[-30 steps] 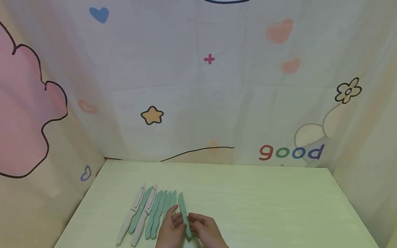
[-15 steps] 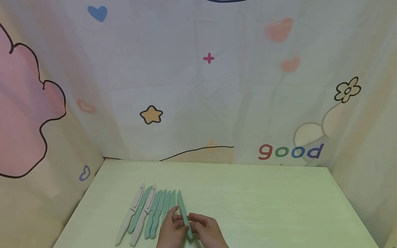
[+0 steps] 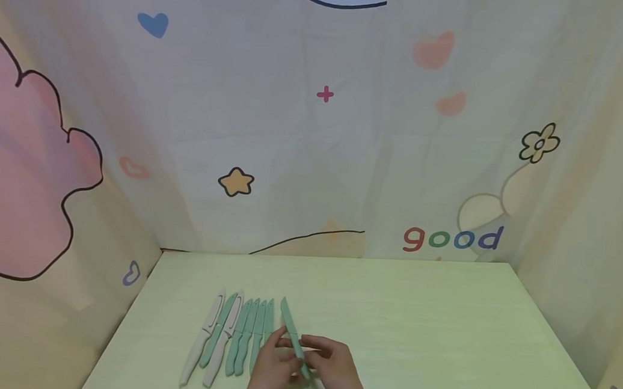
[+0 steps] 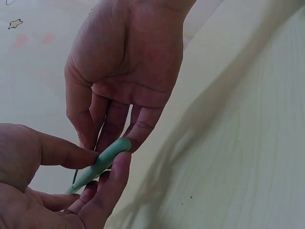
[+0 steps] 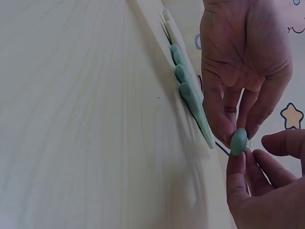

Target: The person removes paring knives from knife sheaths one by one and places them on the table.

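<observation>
- At 6 o'clock in the head view, one green knife (image 3: pixel 294 338) is held over the table (image 3: pixel 416 328), tip toward 11 o'clock
- Left grip (image 3: pixel 274 370) pinches its handle; right grip (image 3: pixel 337 368) touches it from 3 o'clock, though whether its fingers clasp it cannot be told
- At 9 o'clock from it lies a row of knives (image 3: pixel 225 336)
- Step in hand seems to be handling this knife; the next move probably calls for a steady left pinch and right fingers clear of the blade

text: "good" (image 3: pixel 448 239), multicoloured | sign: plus (image 3: pixel 325 93), pink | on: printed backdrop (image 3: pixel 274 113)
</observation>
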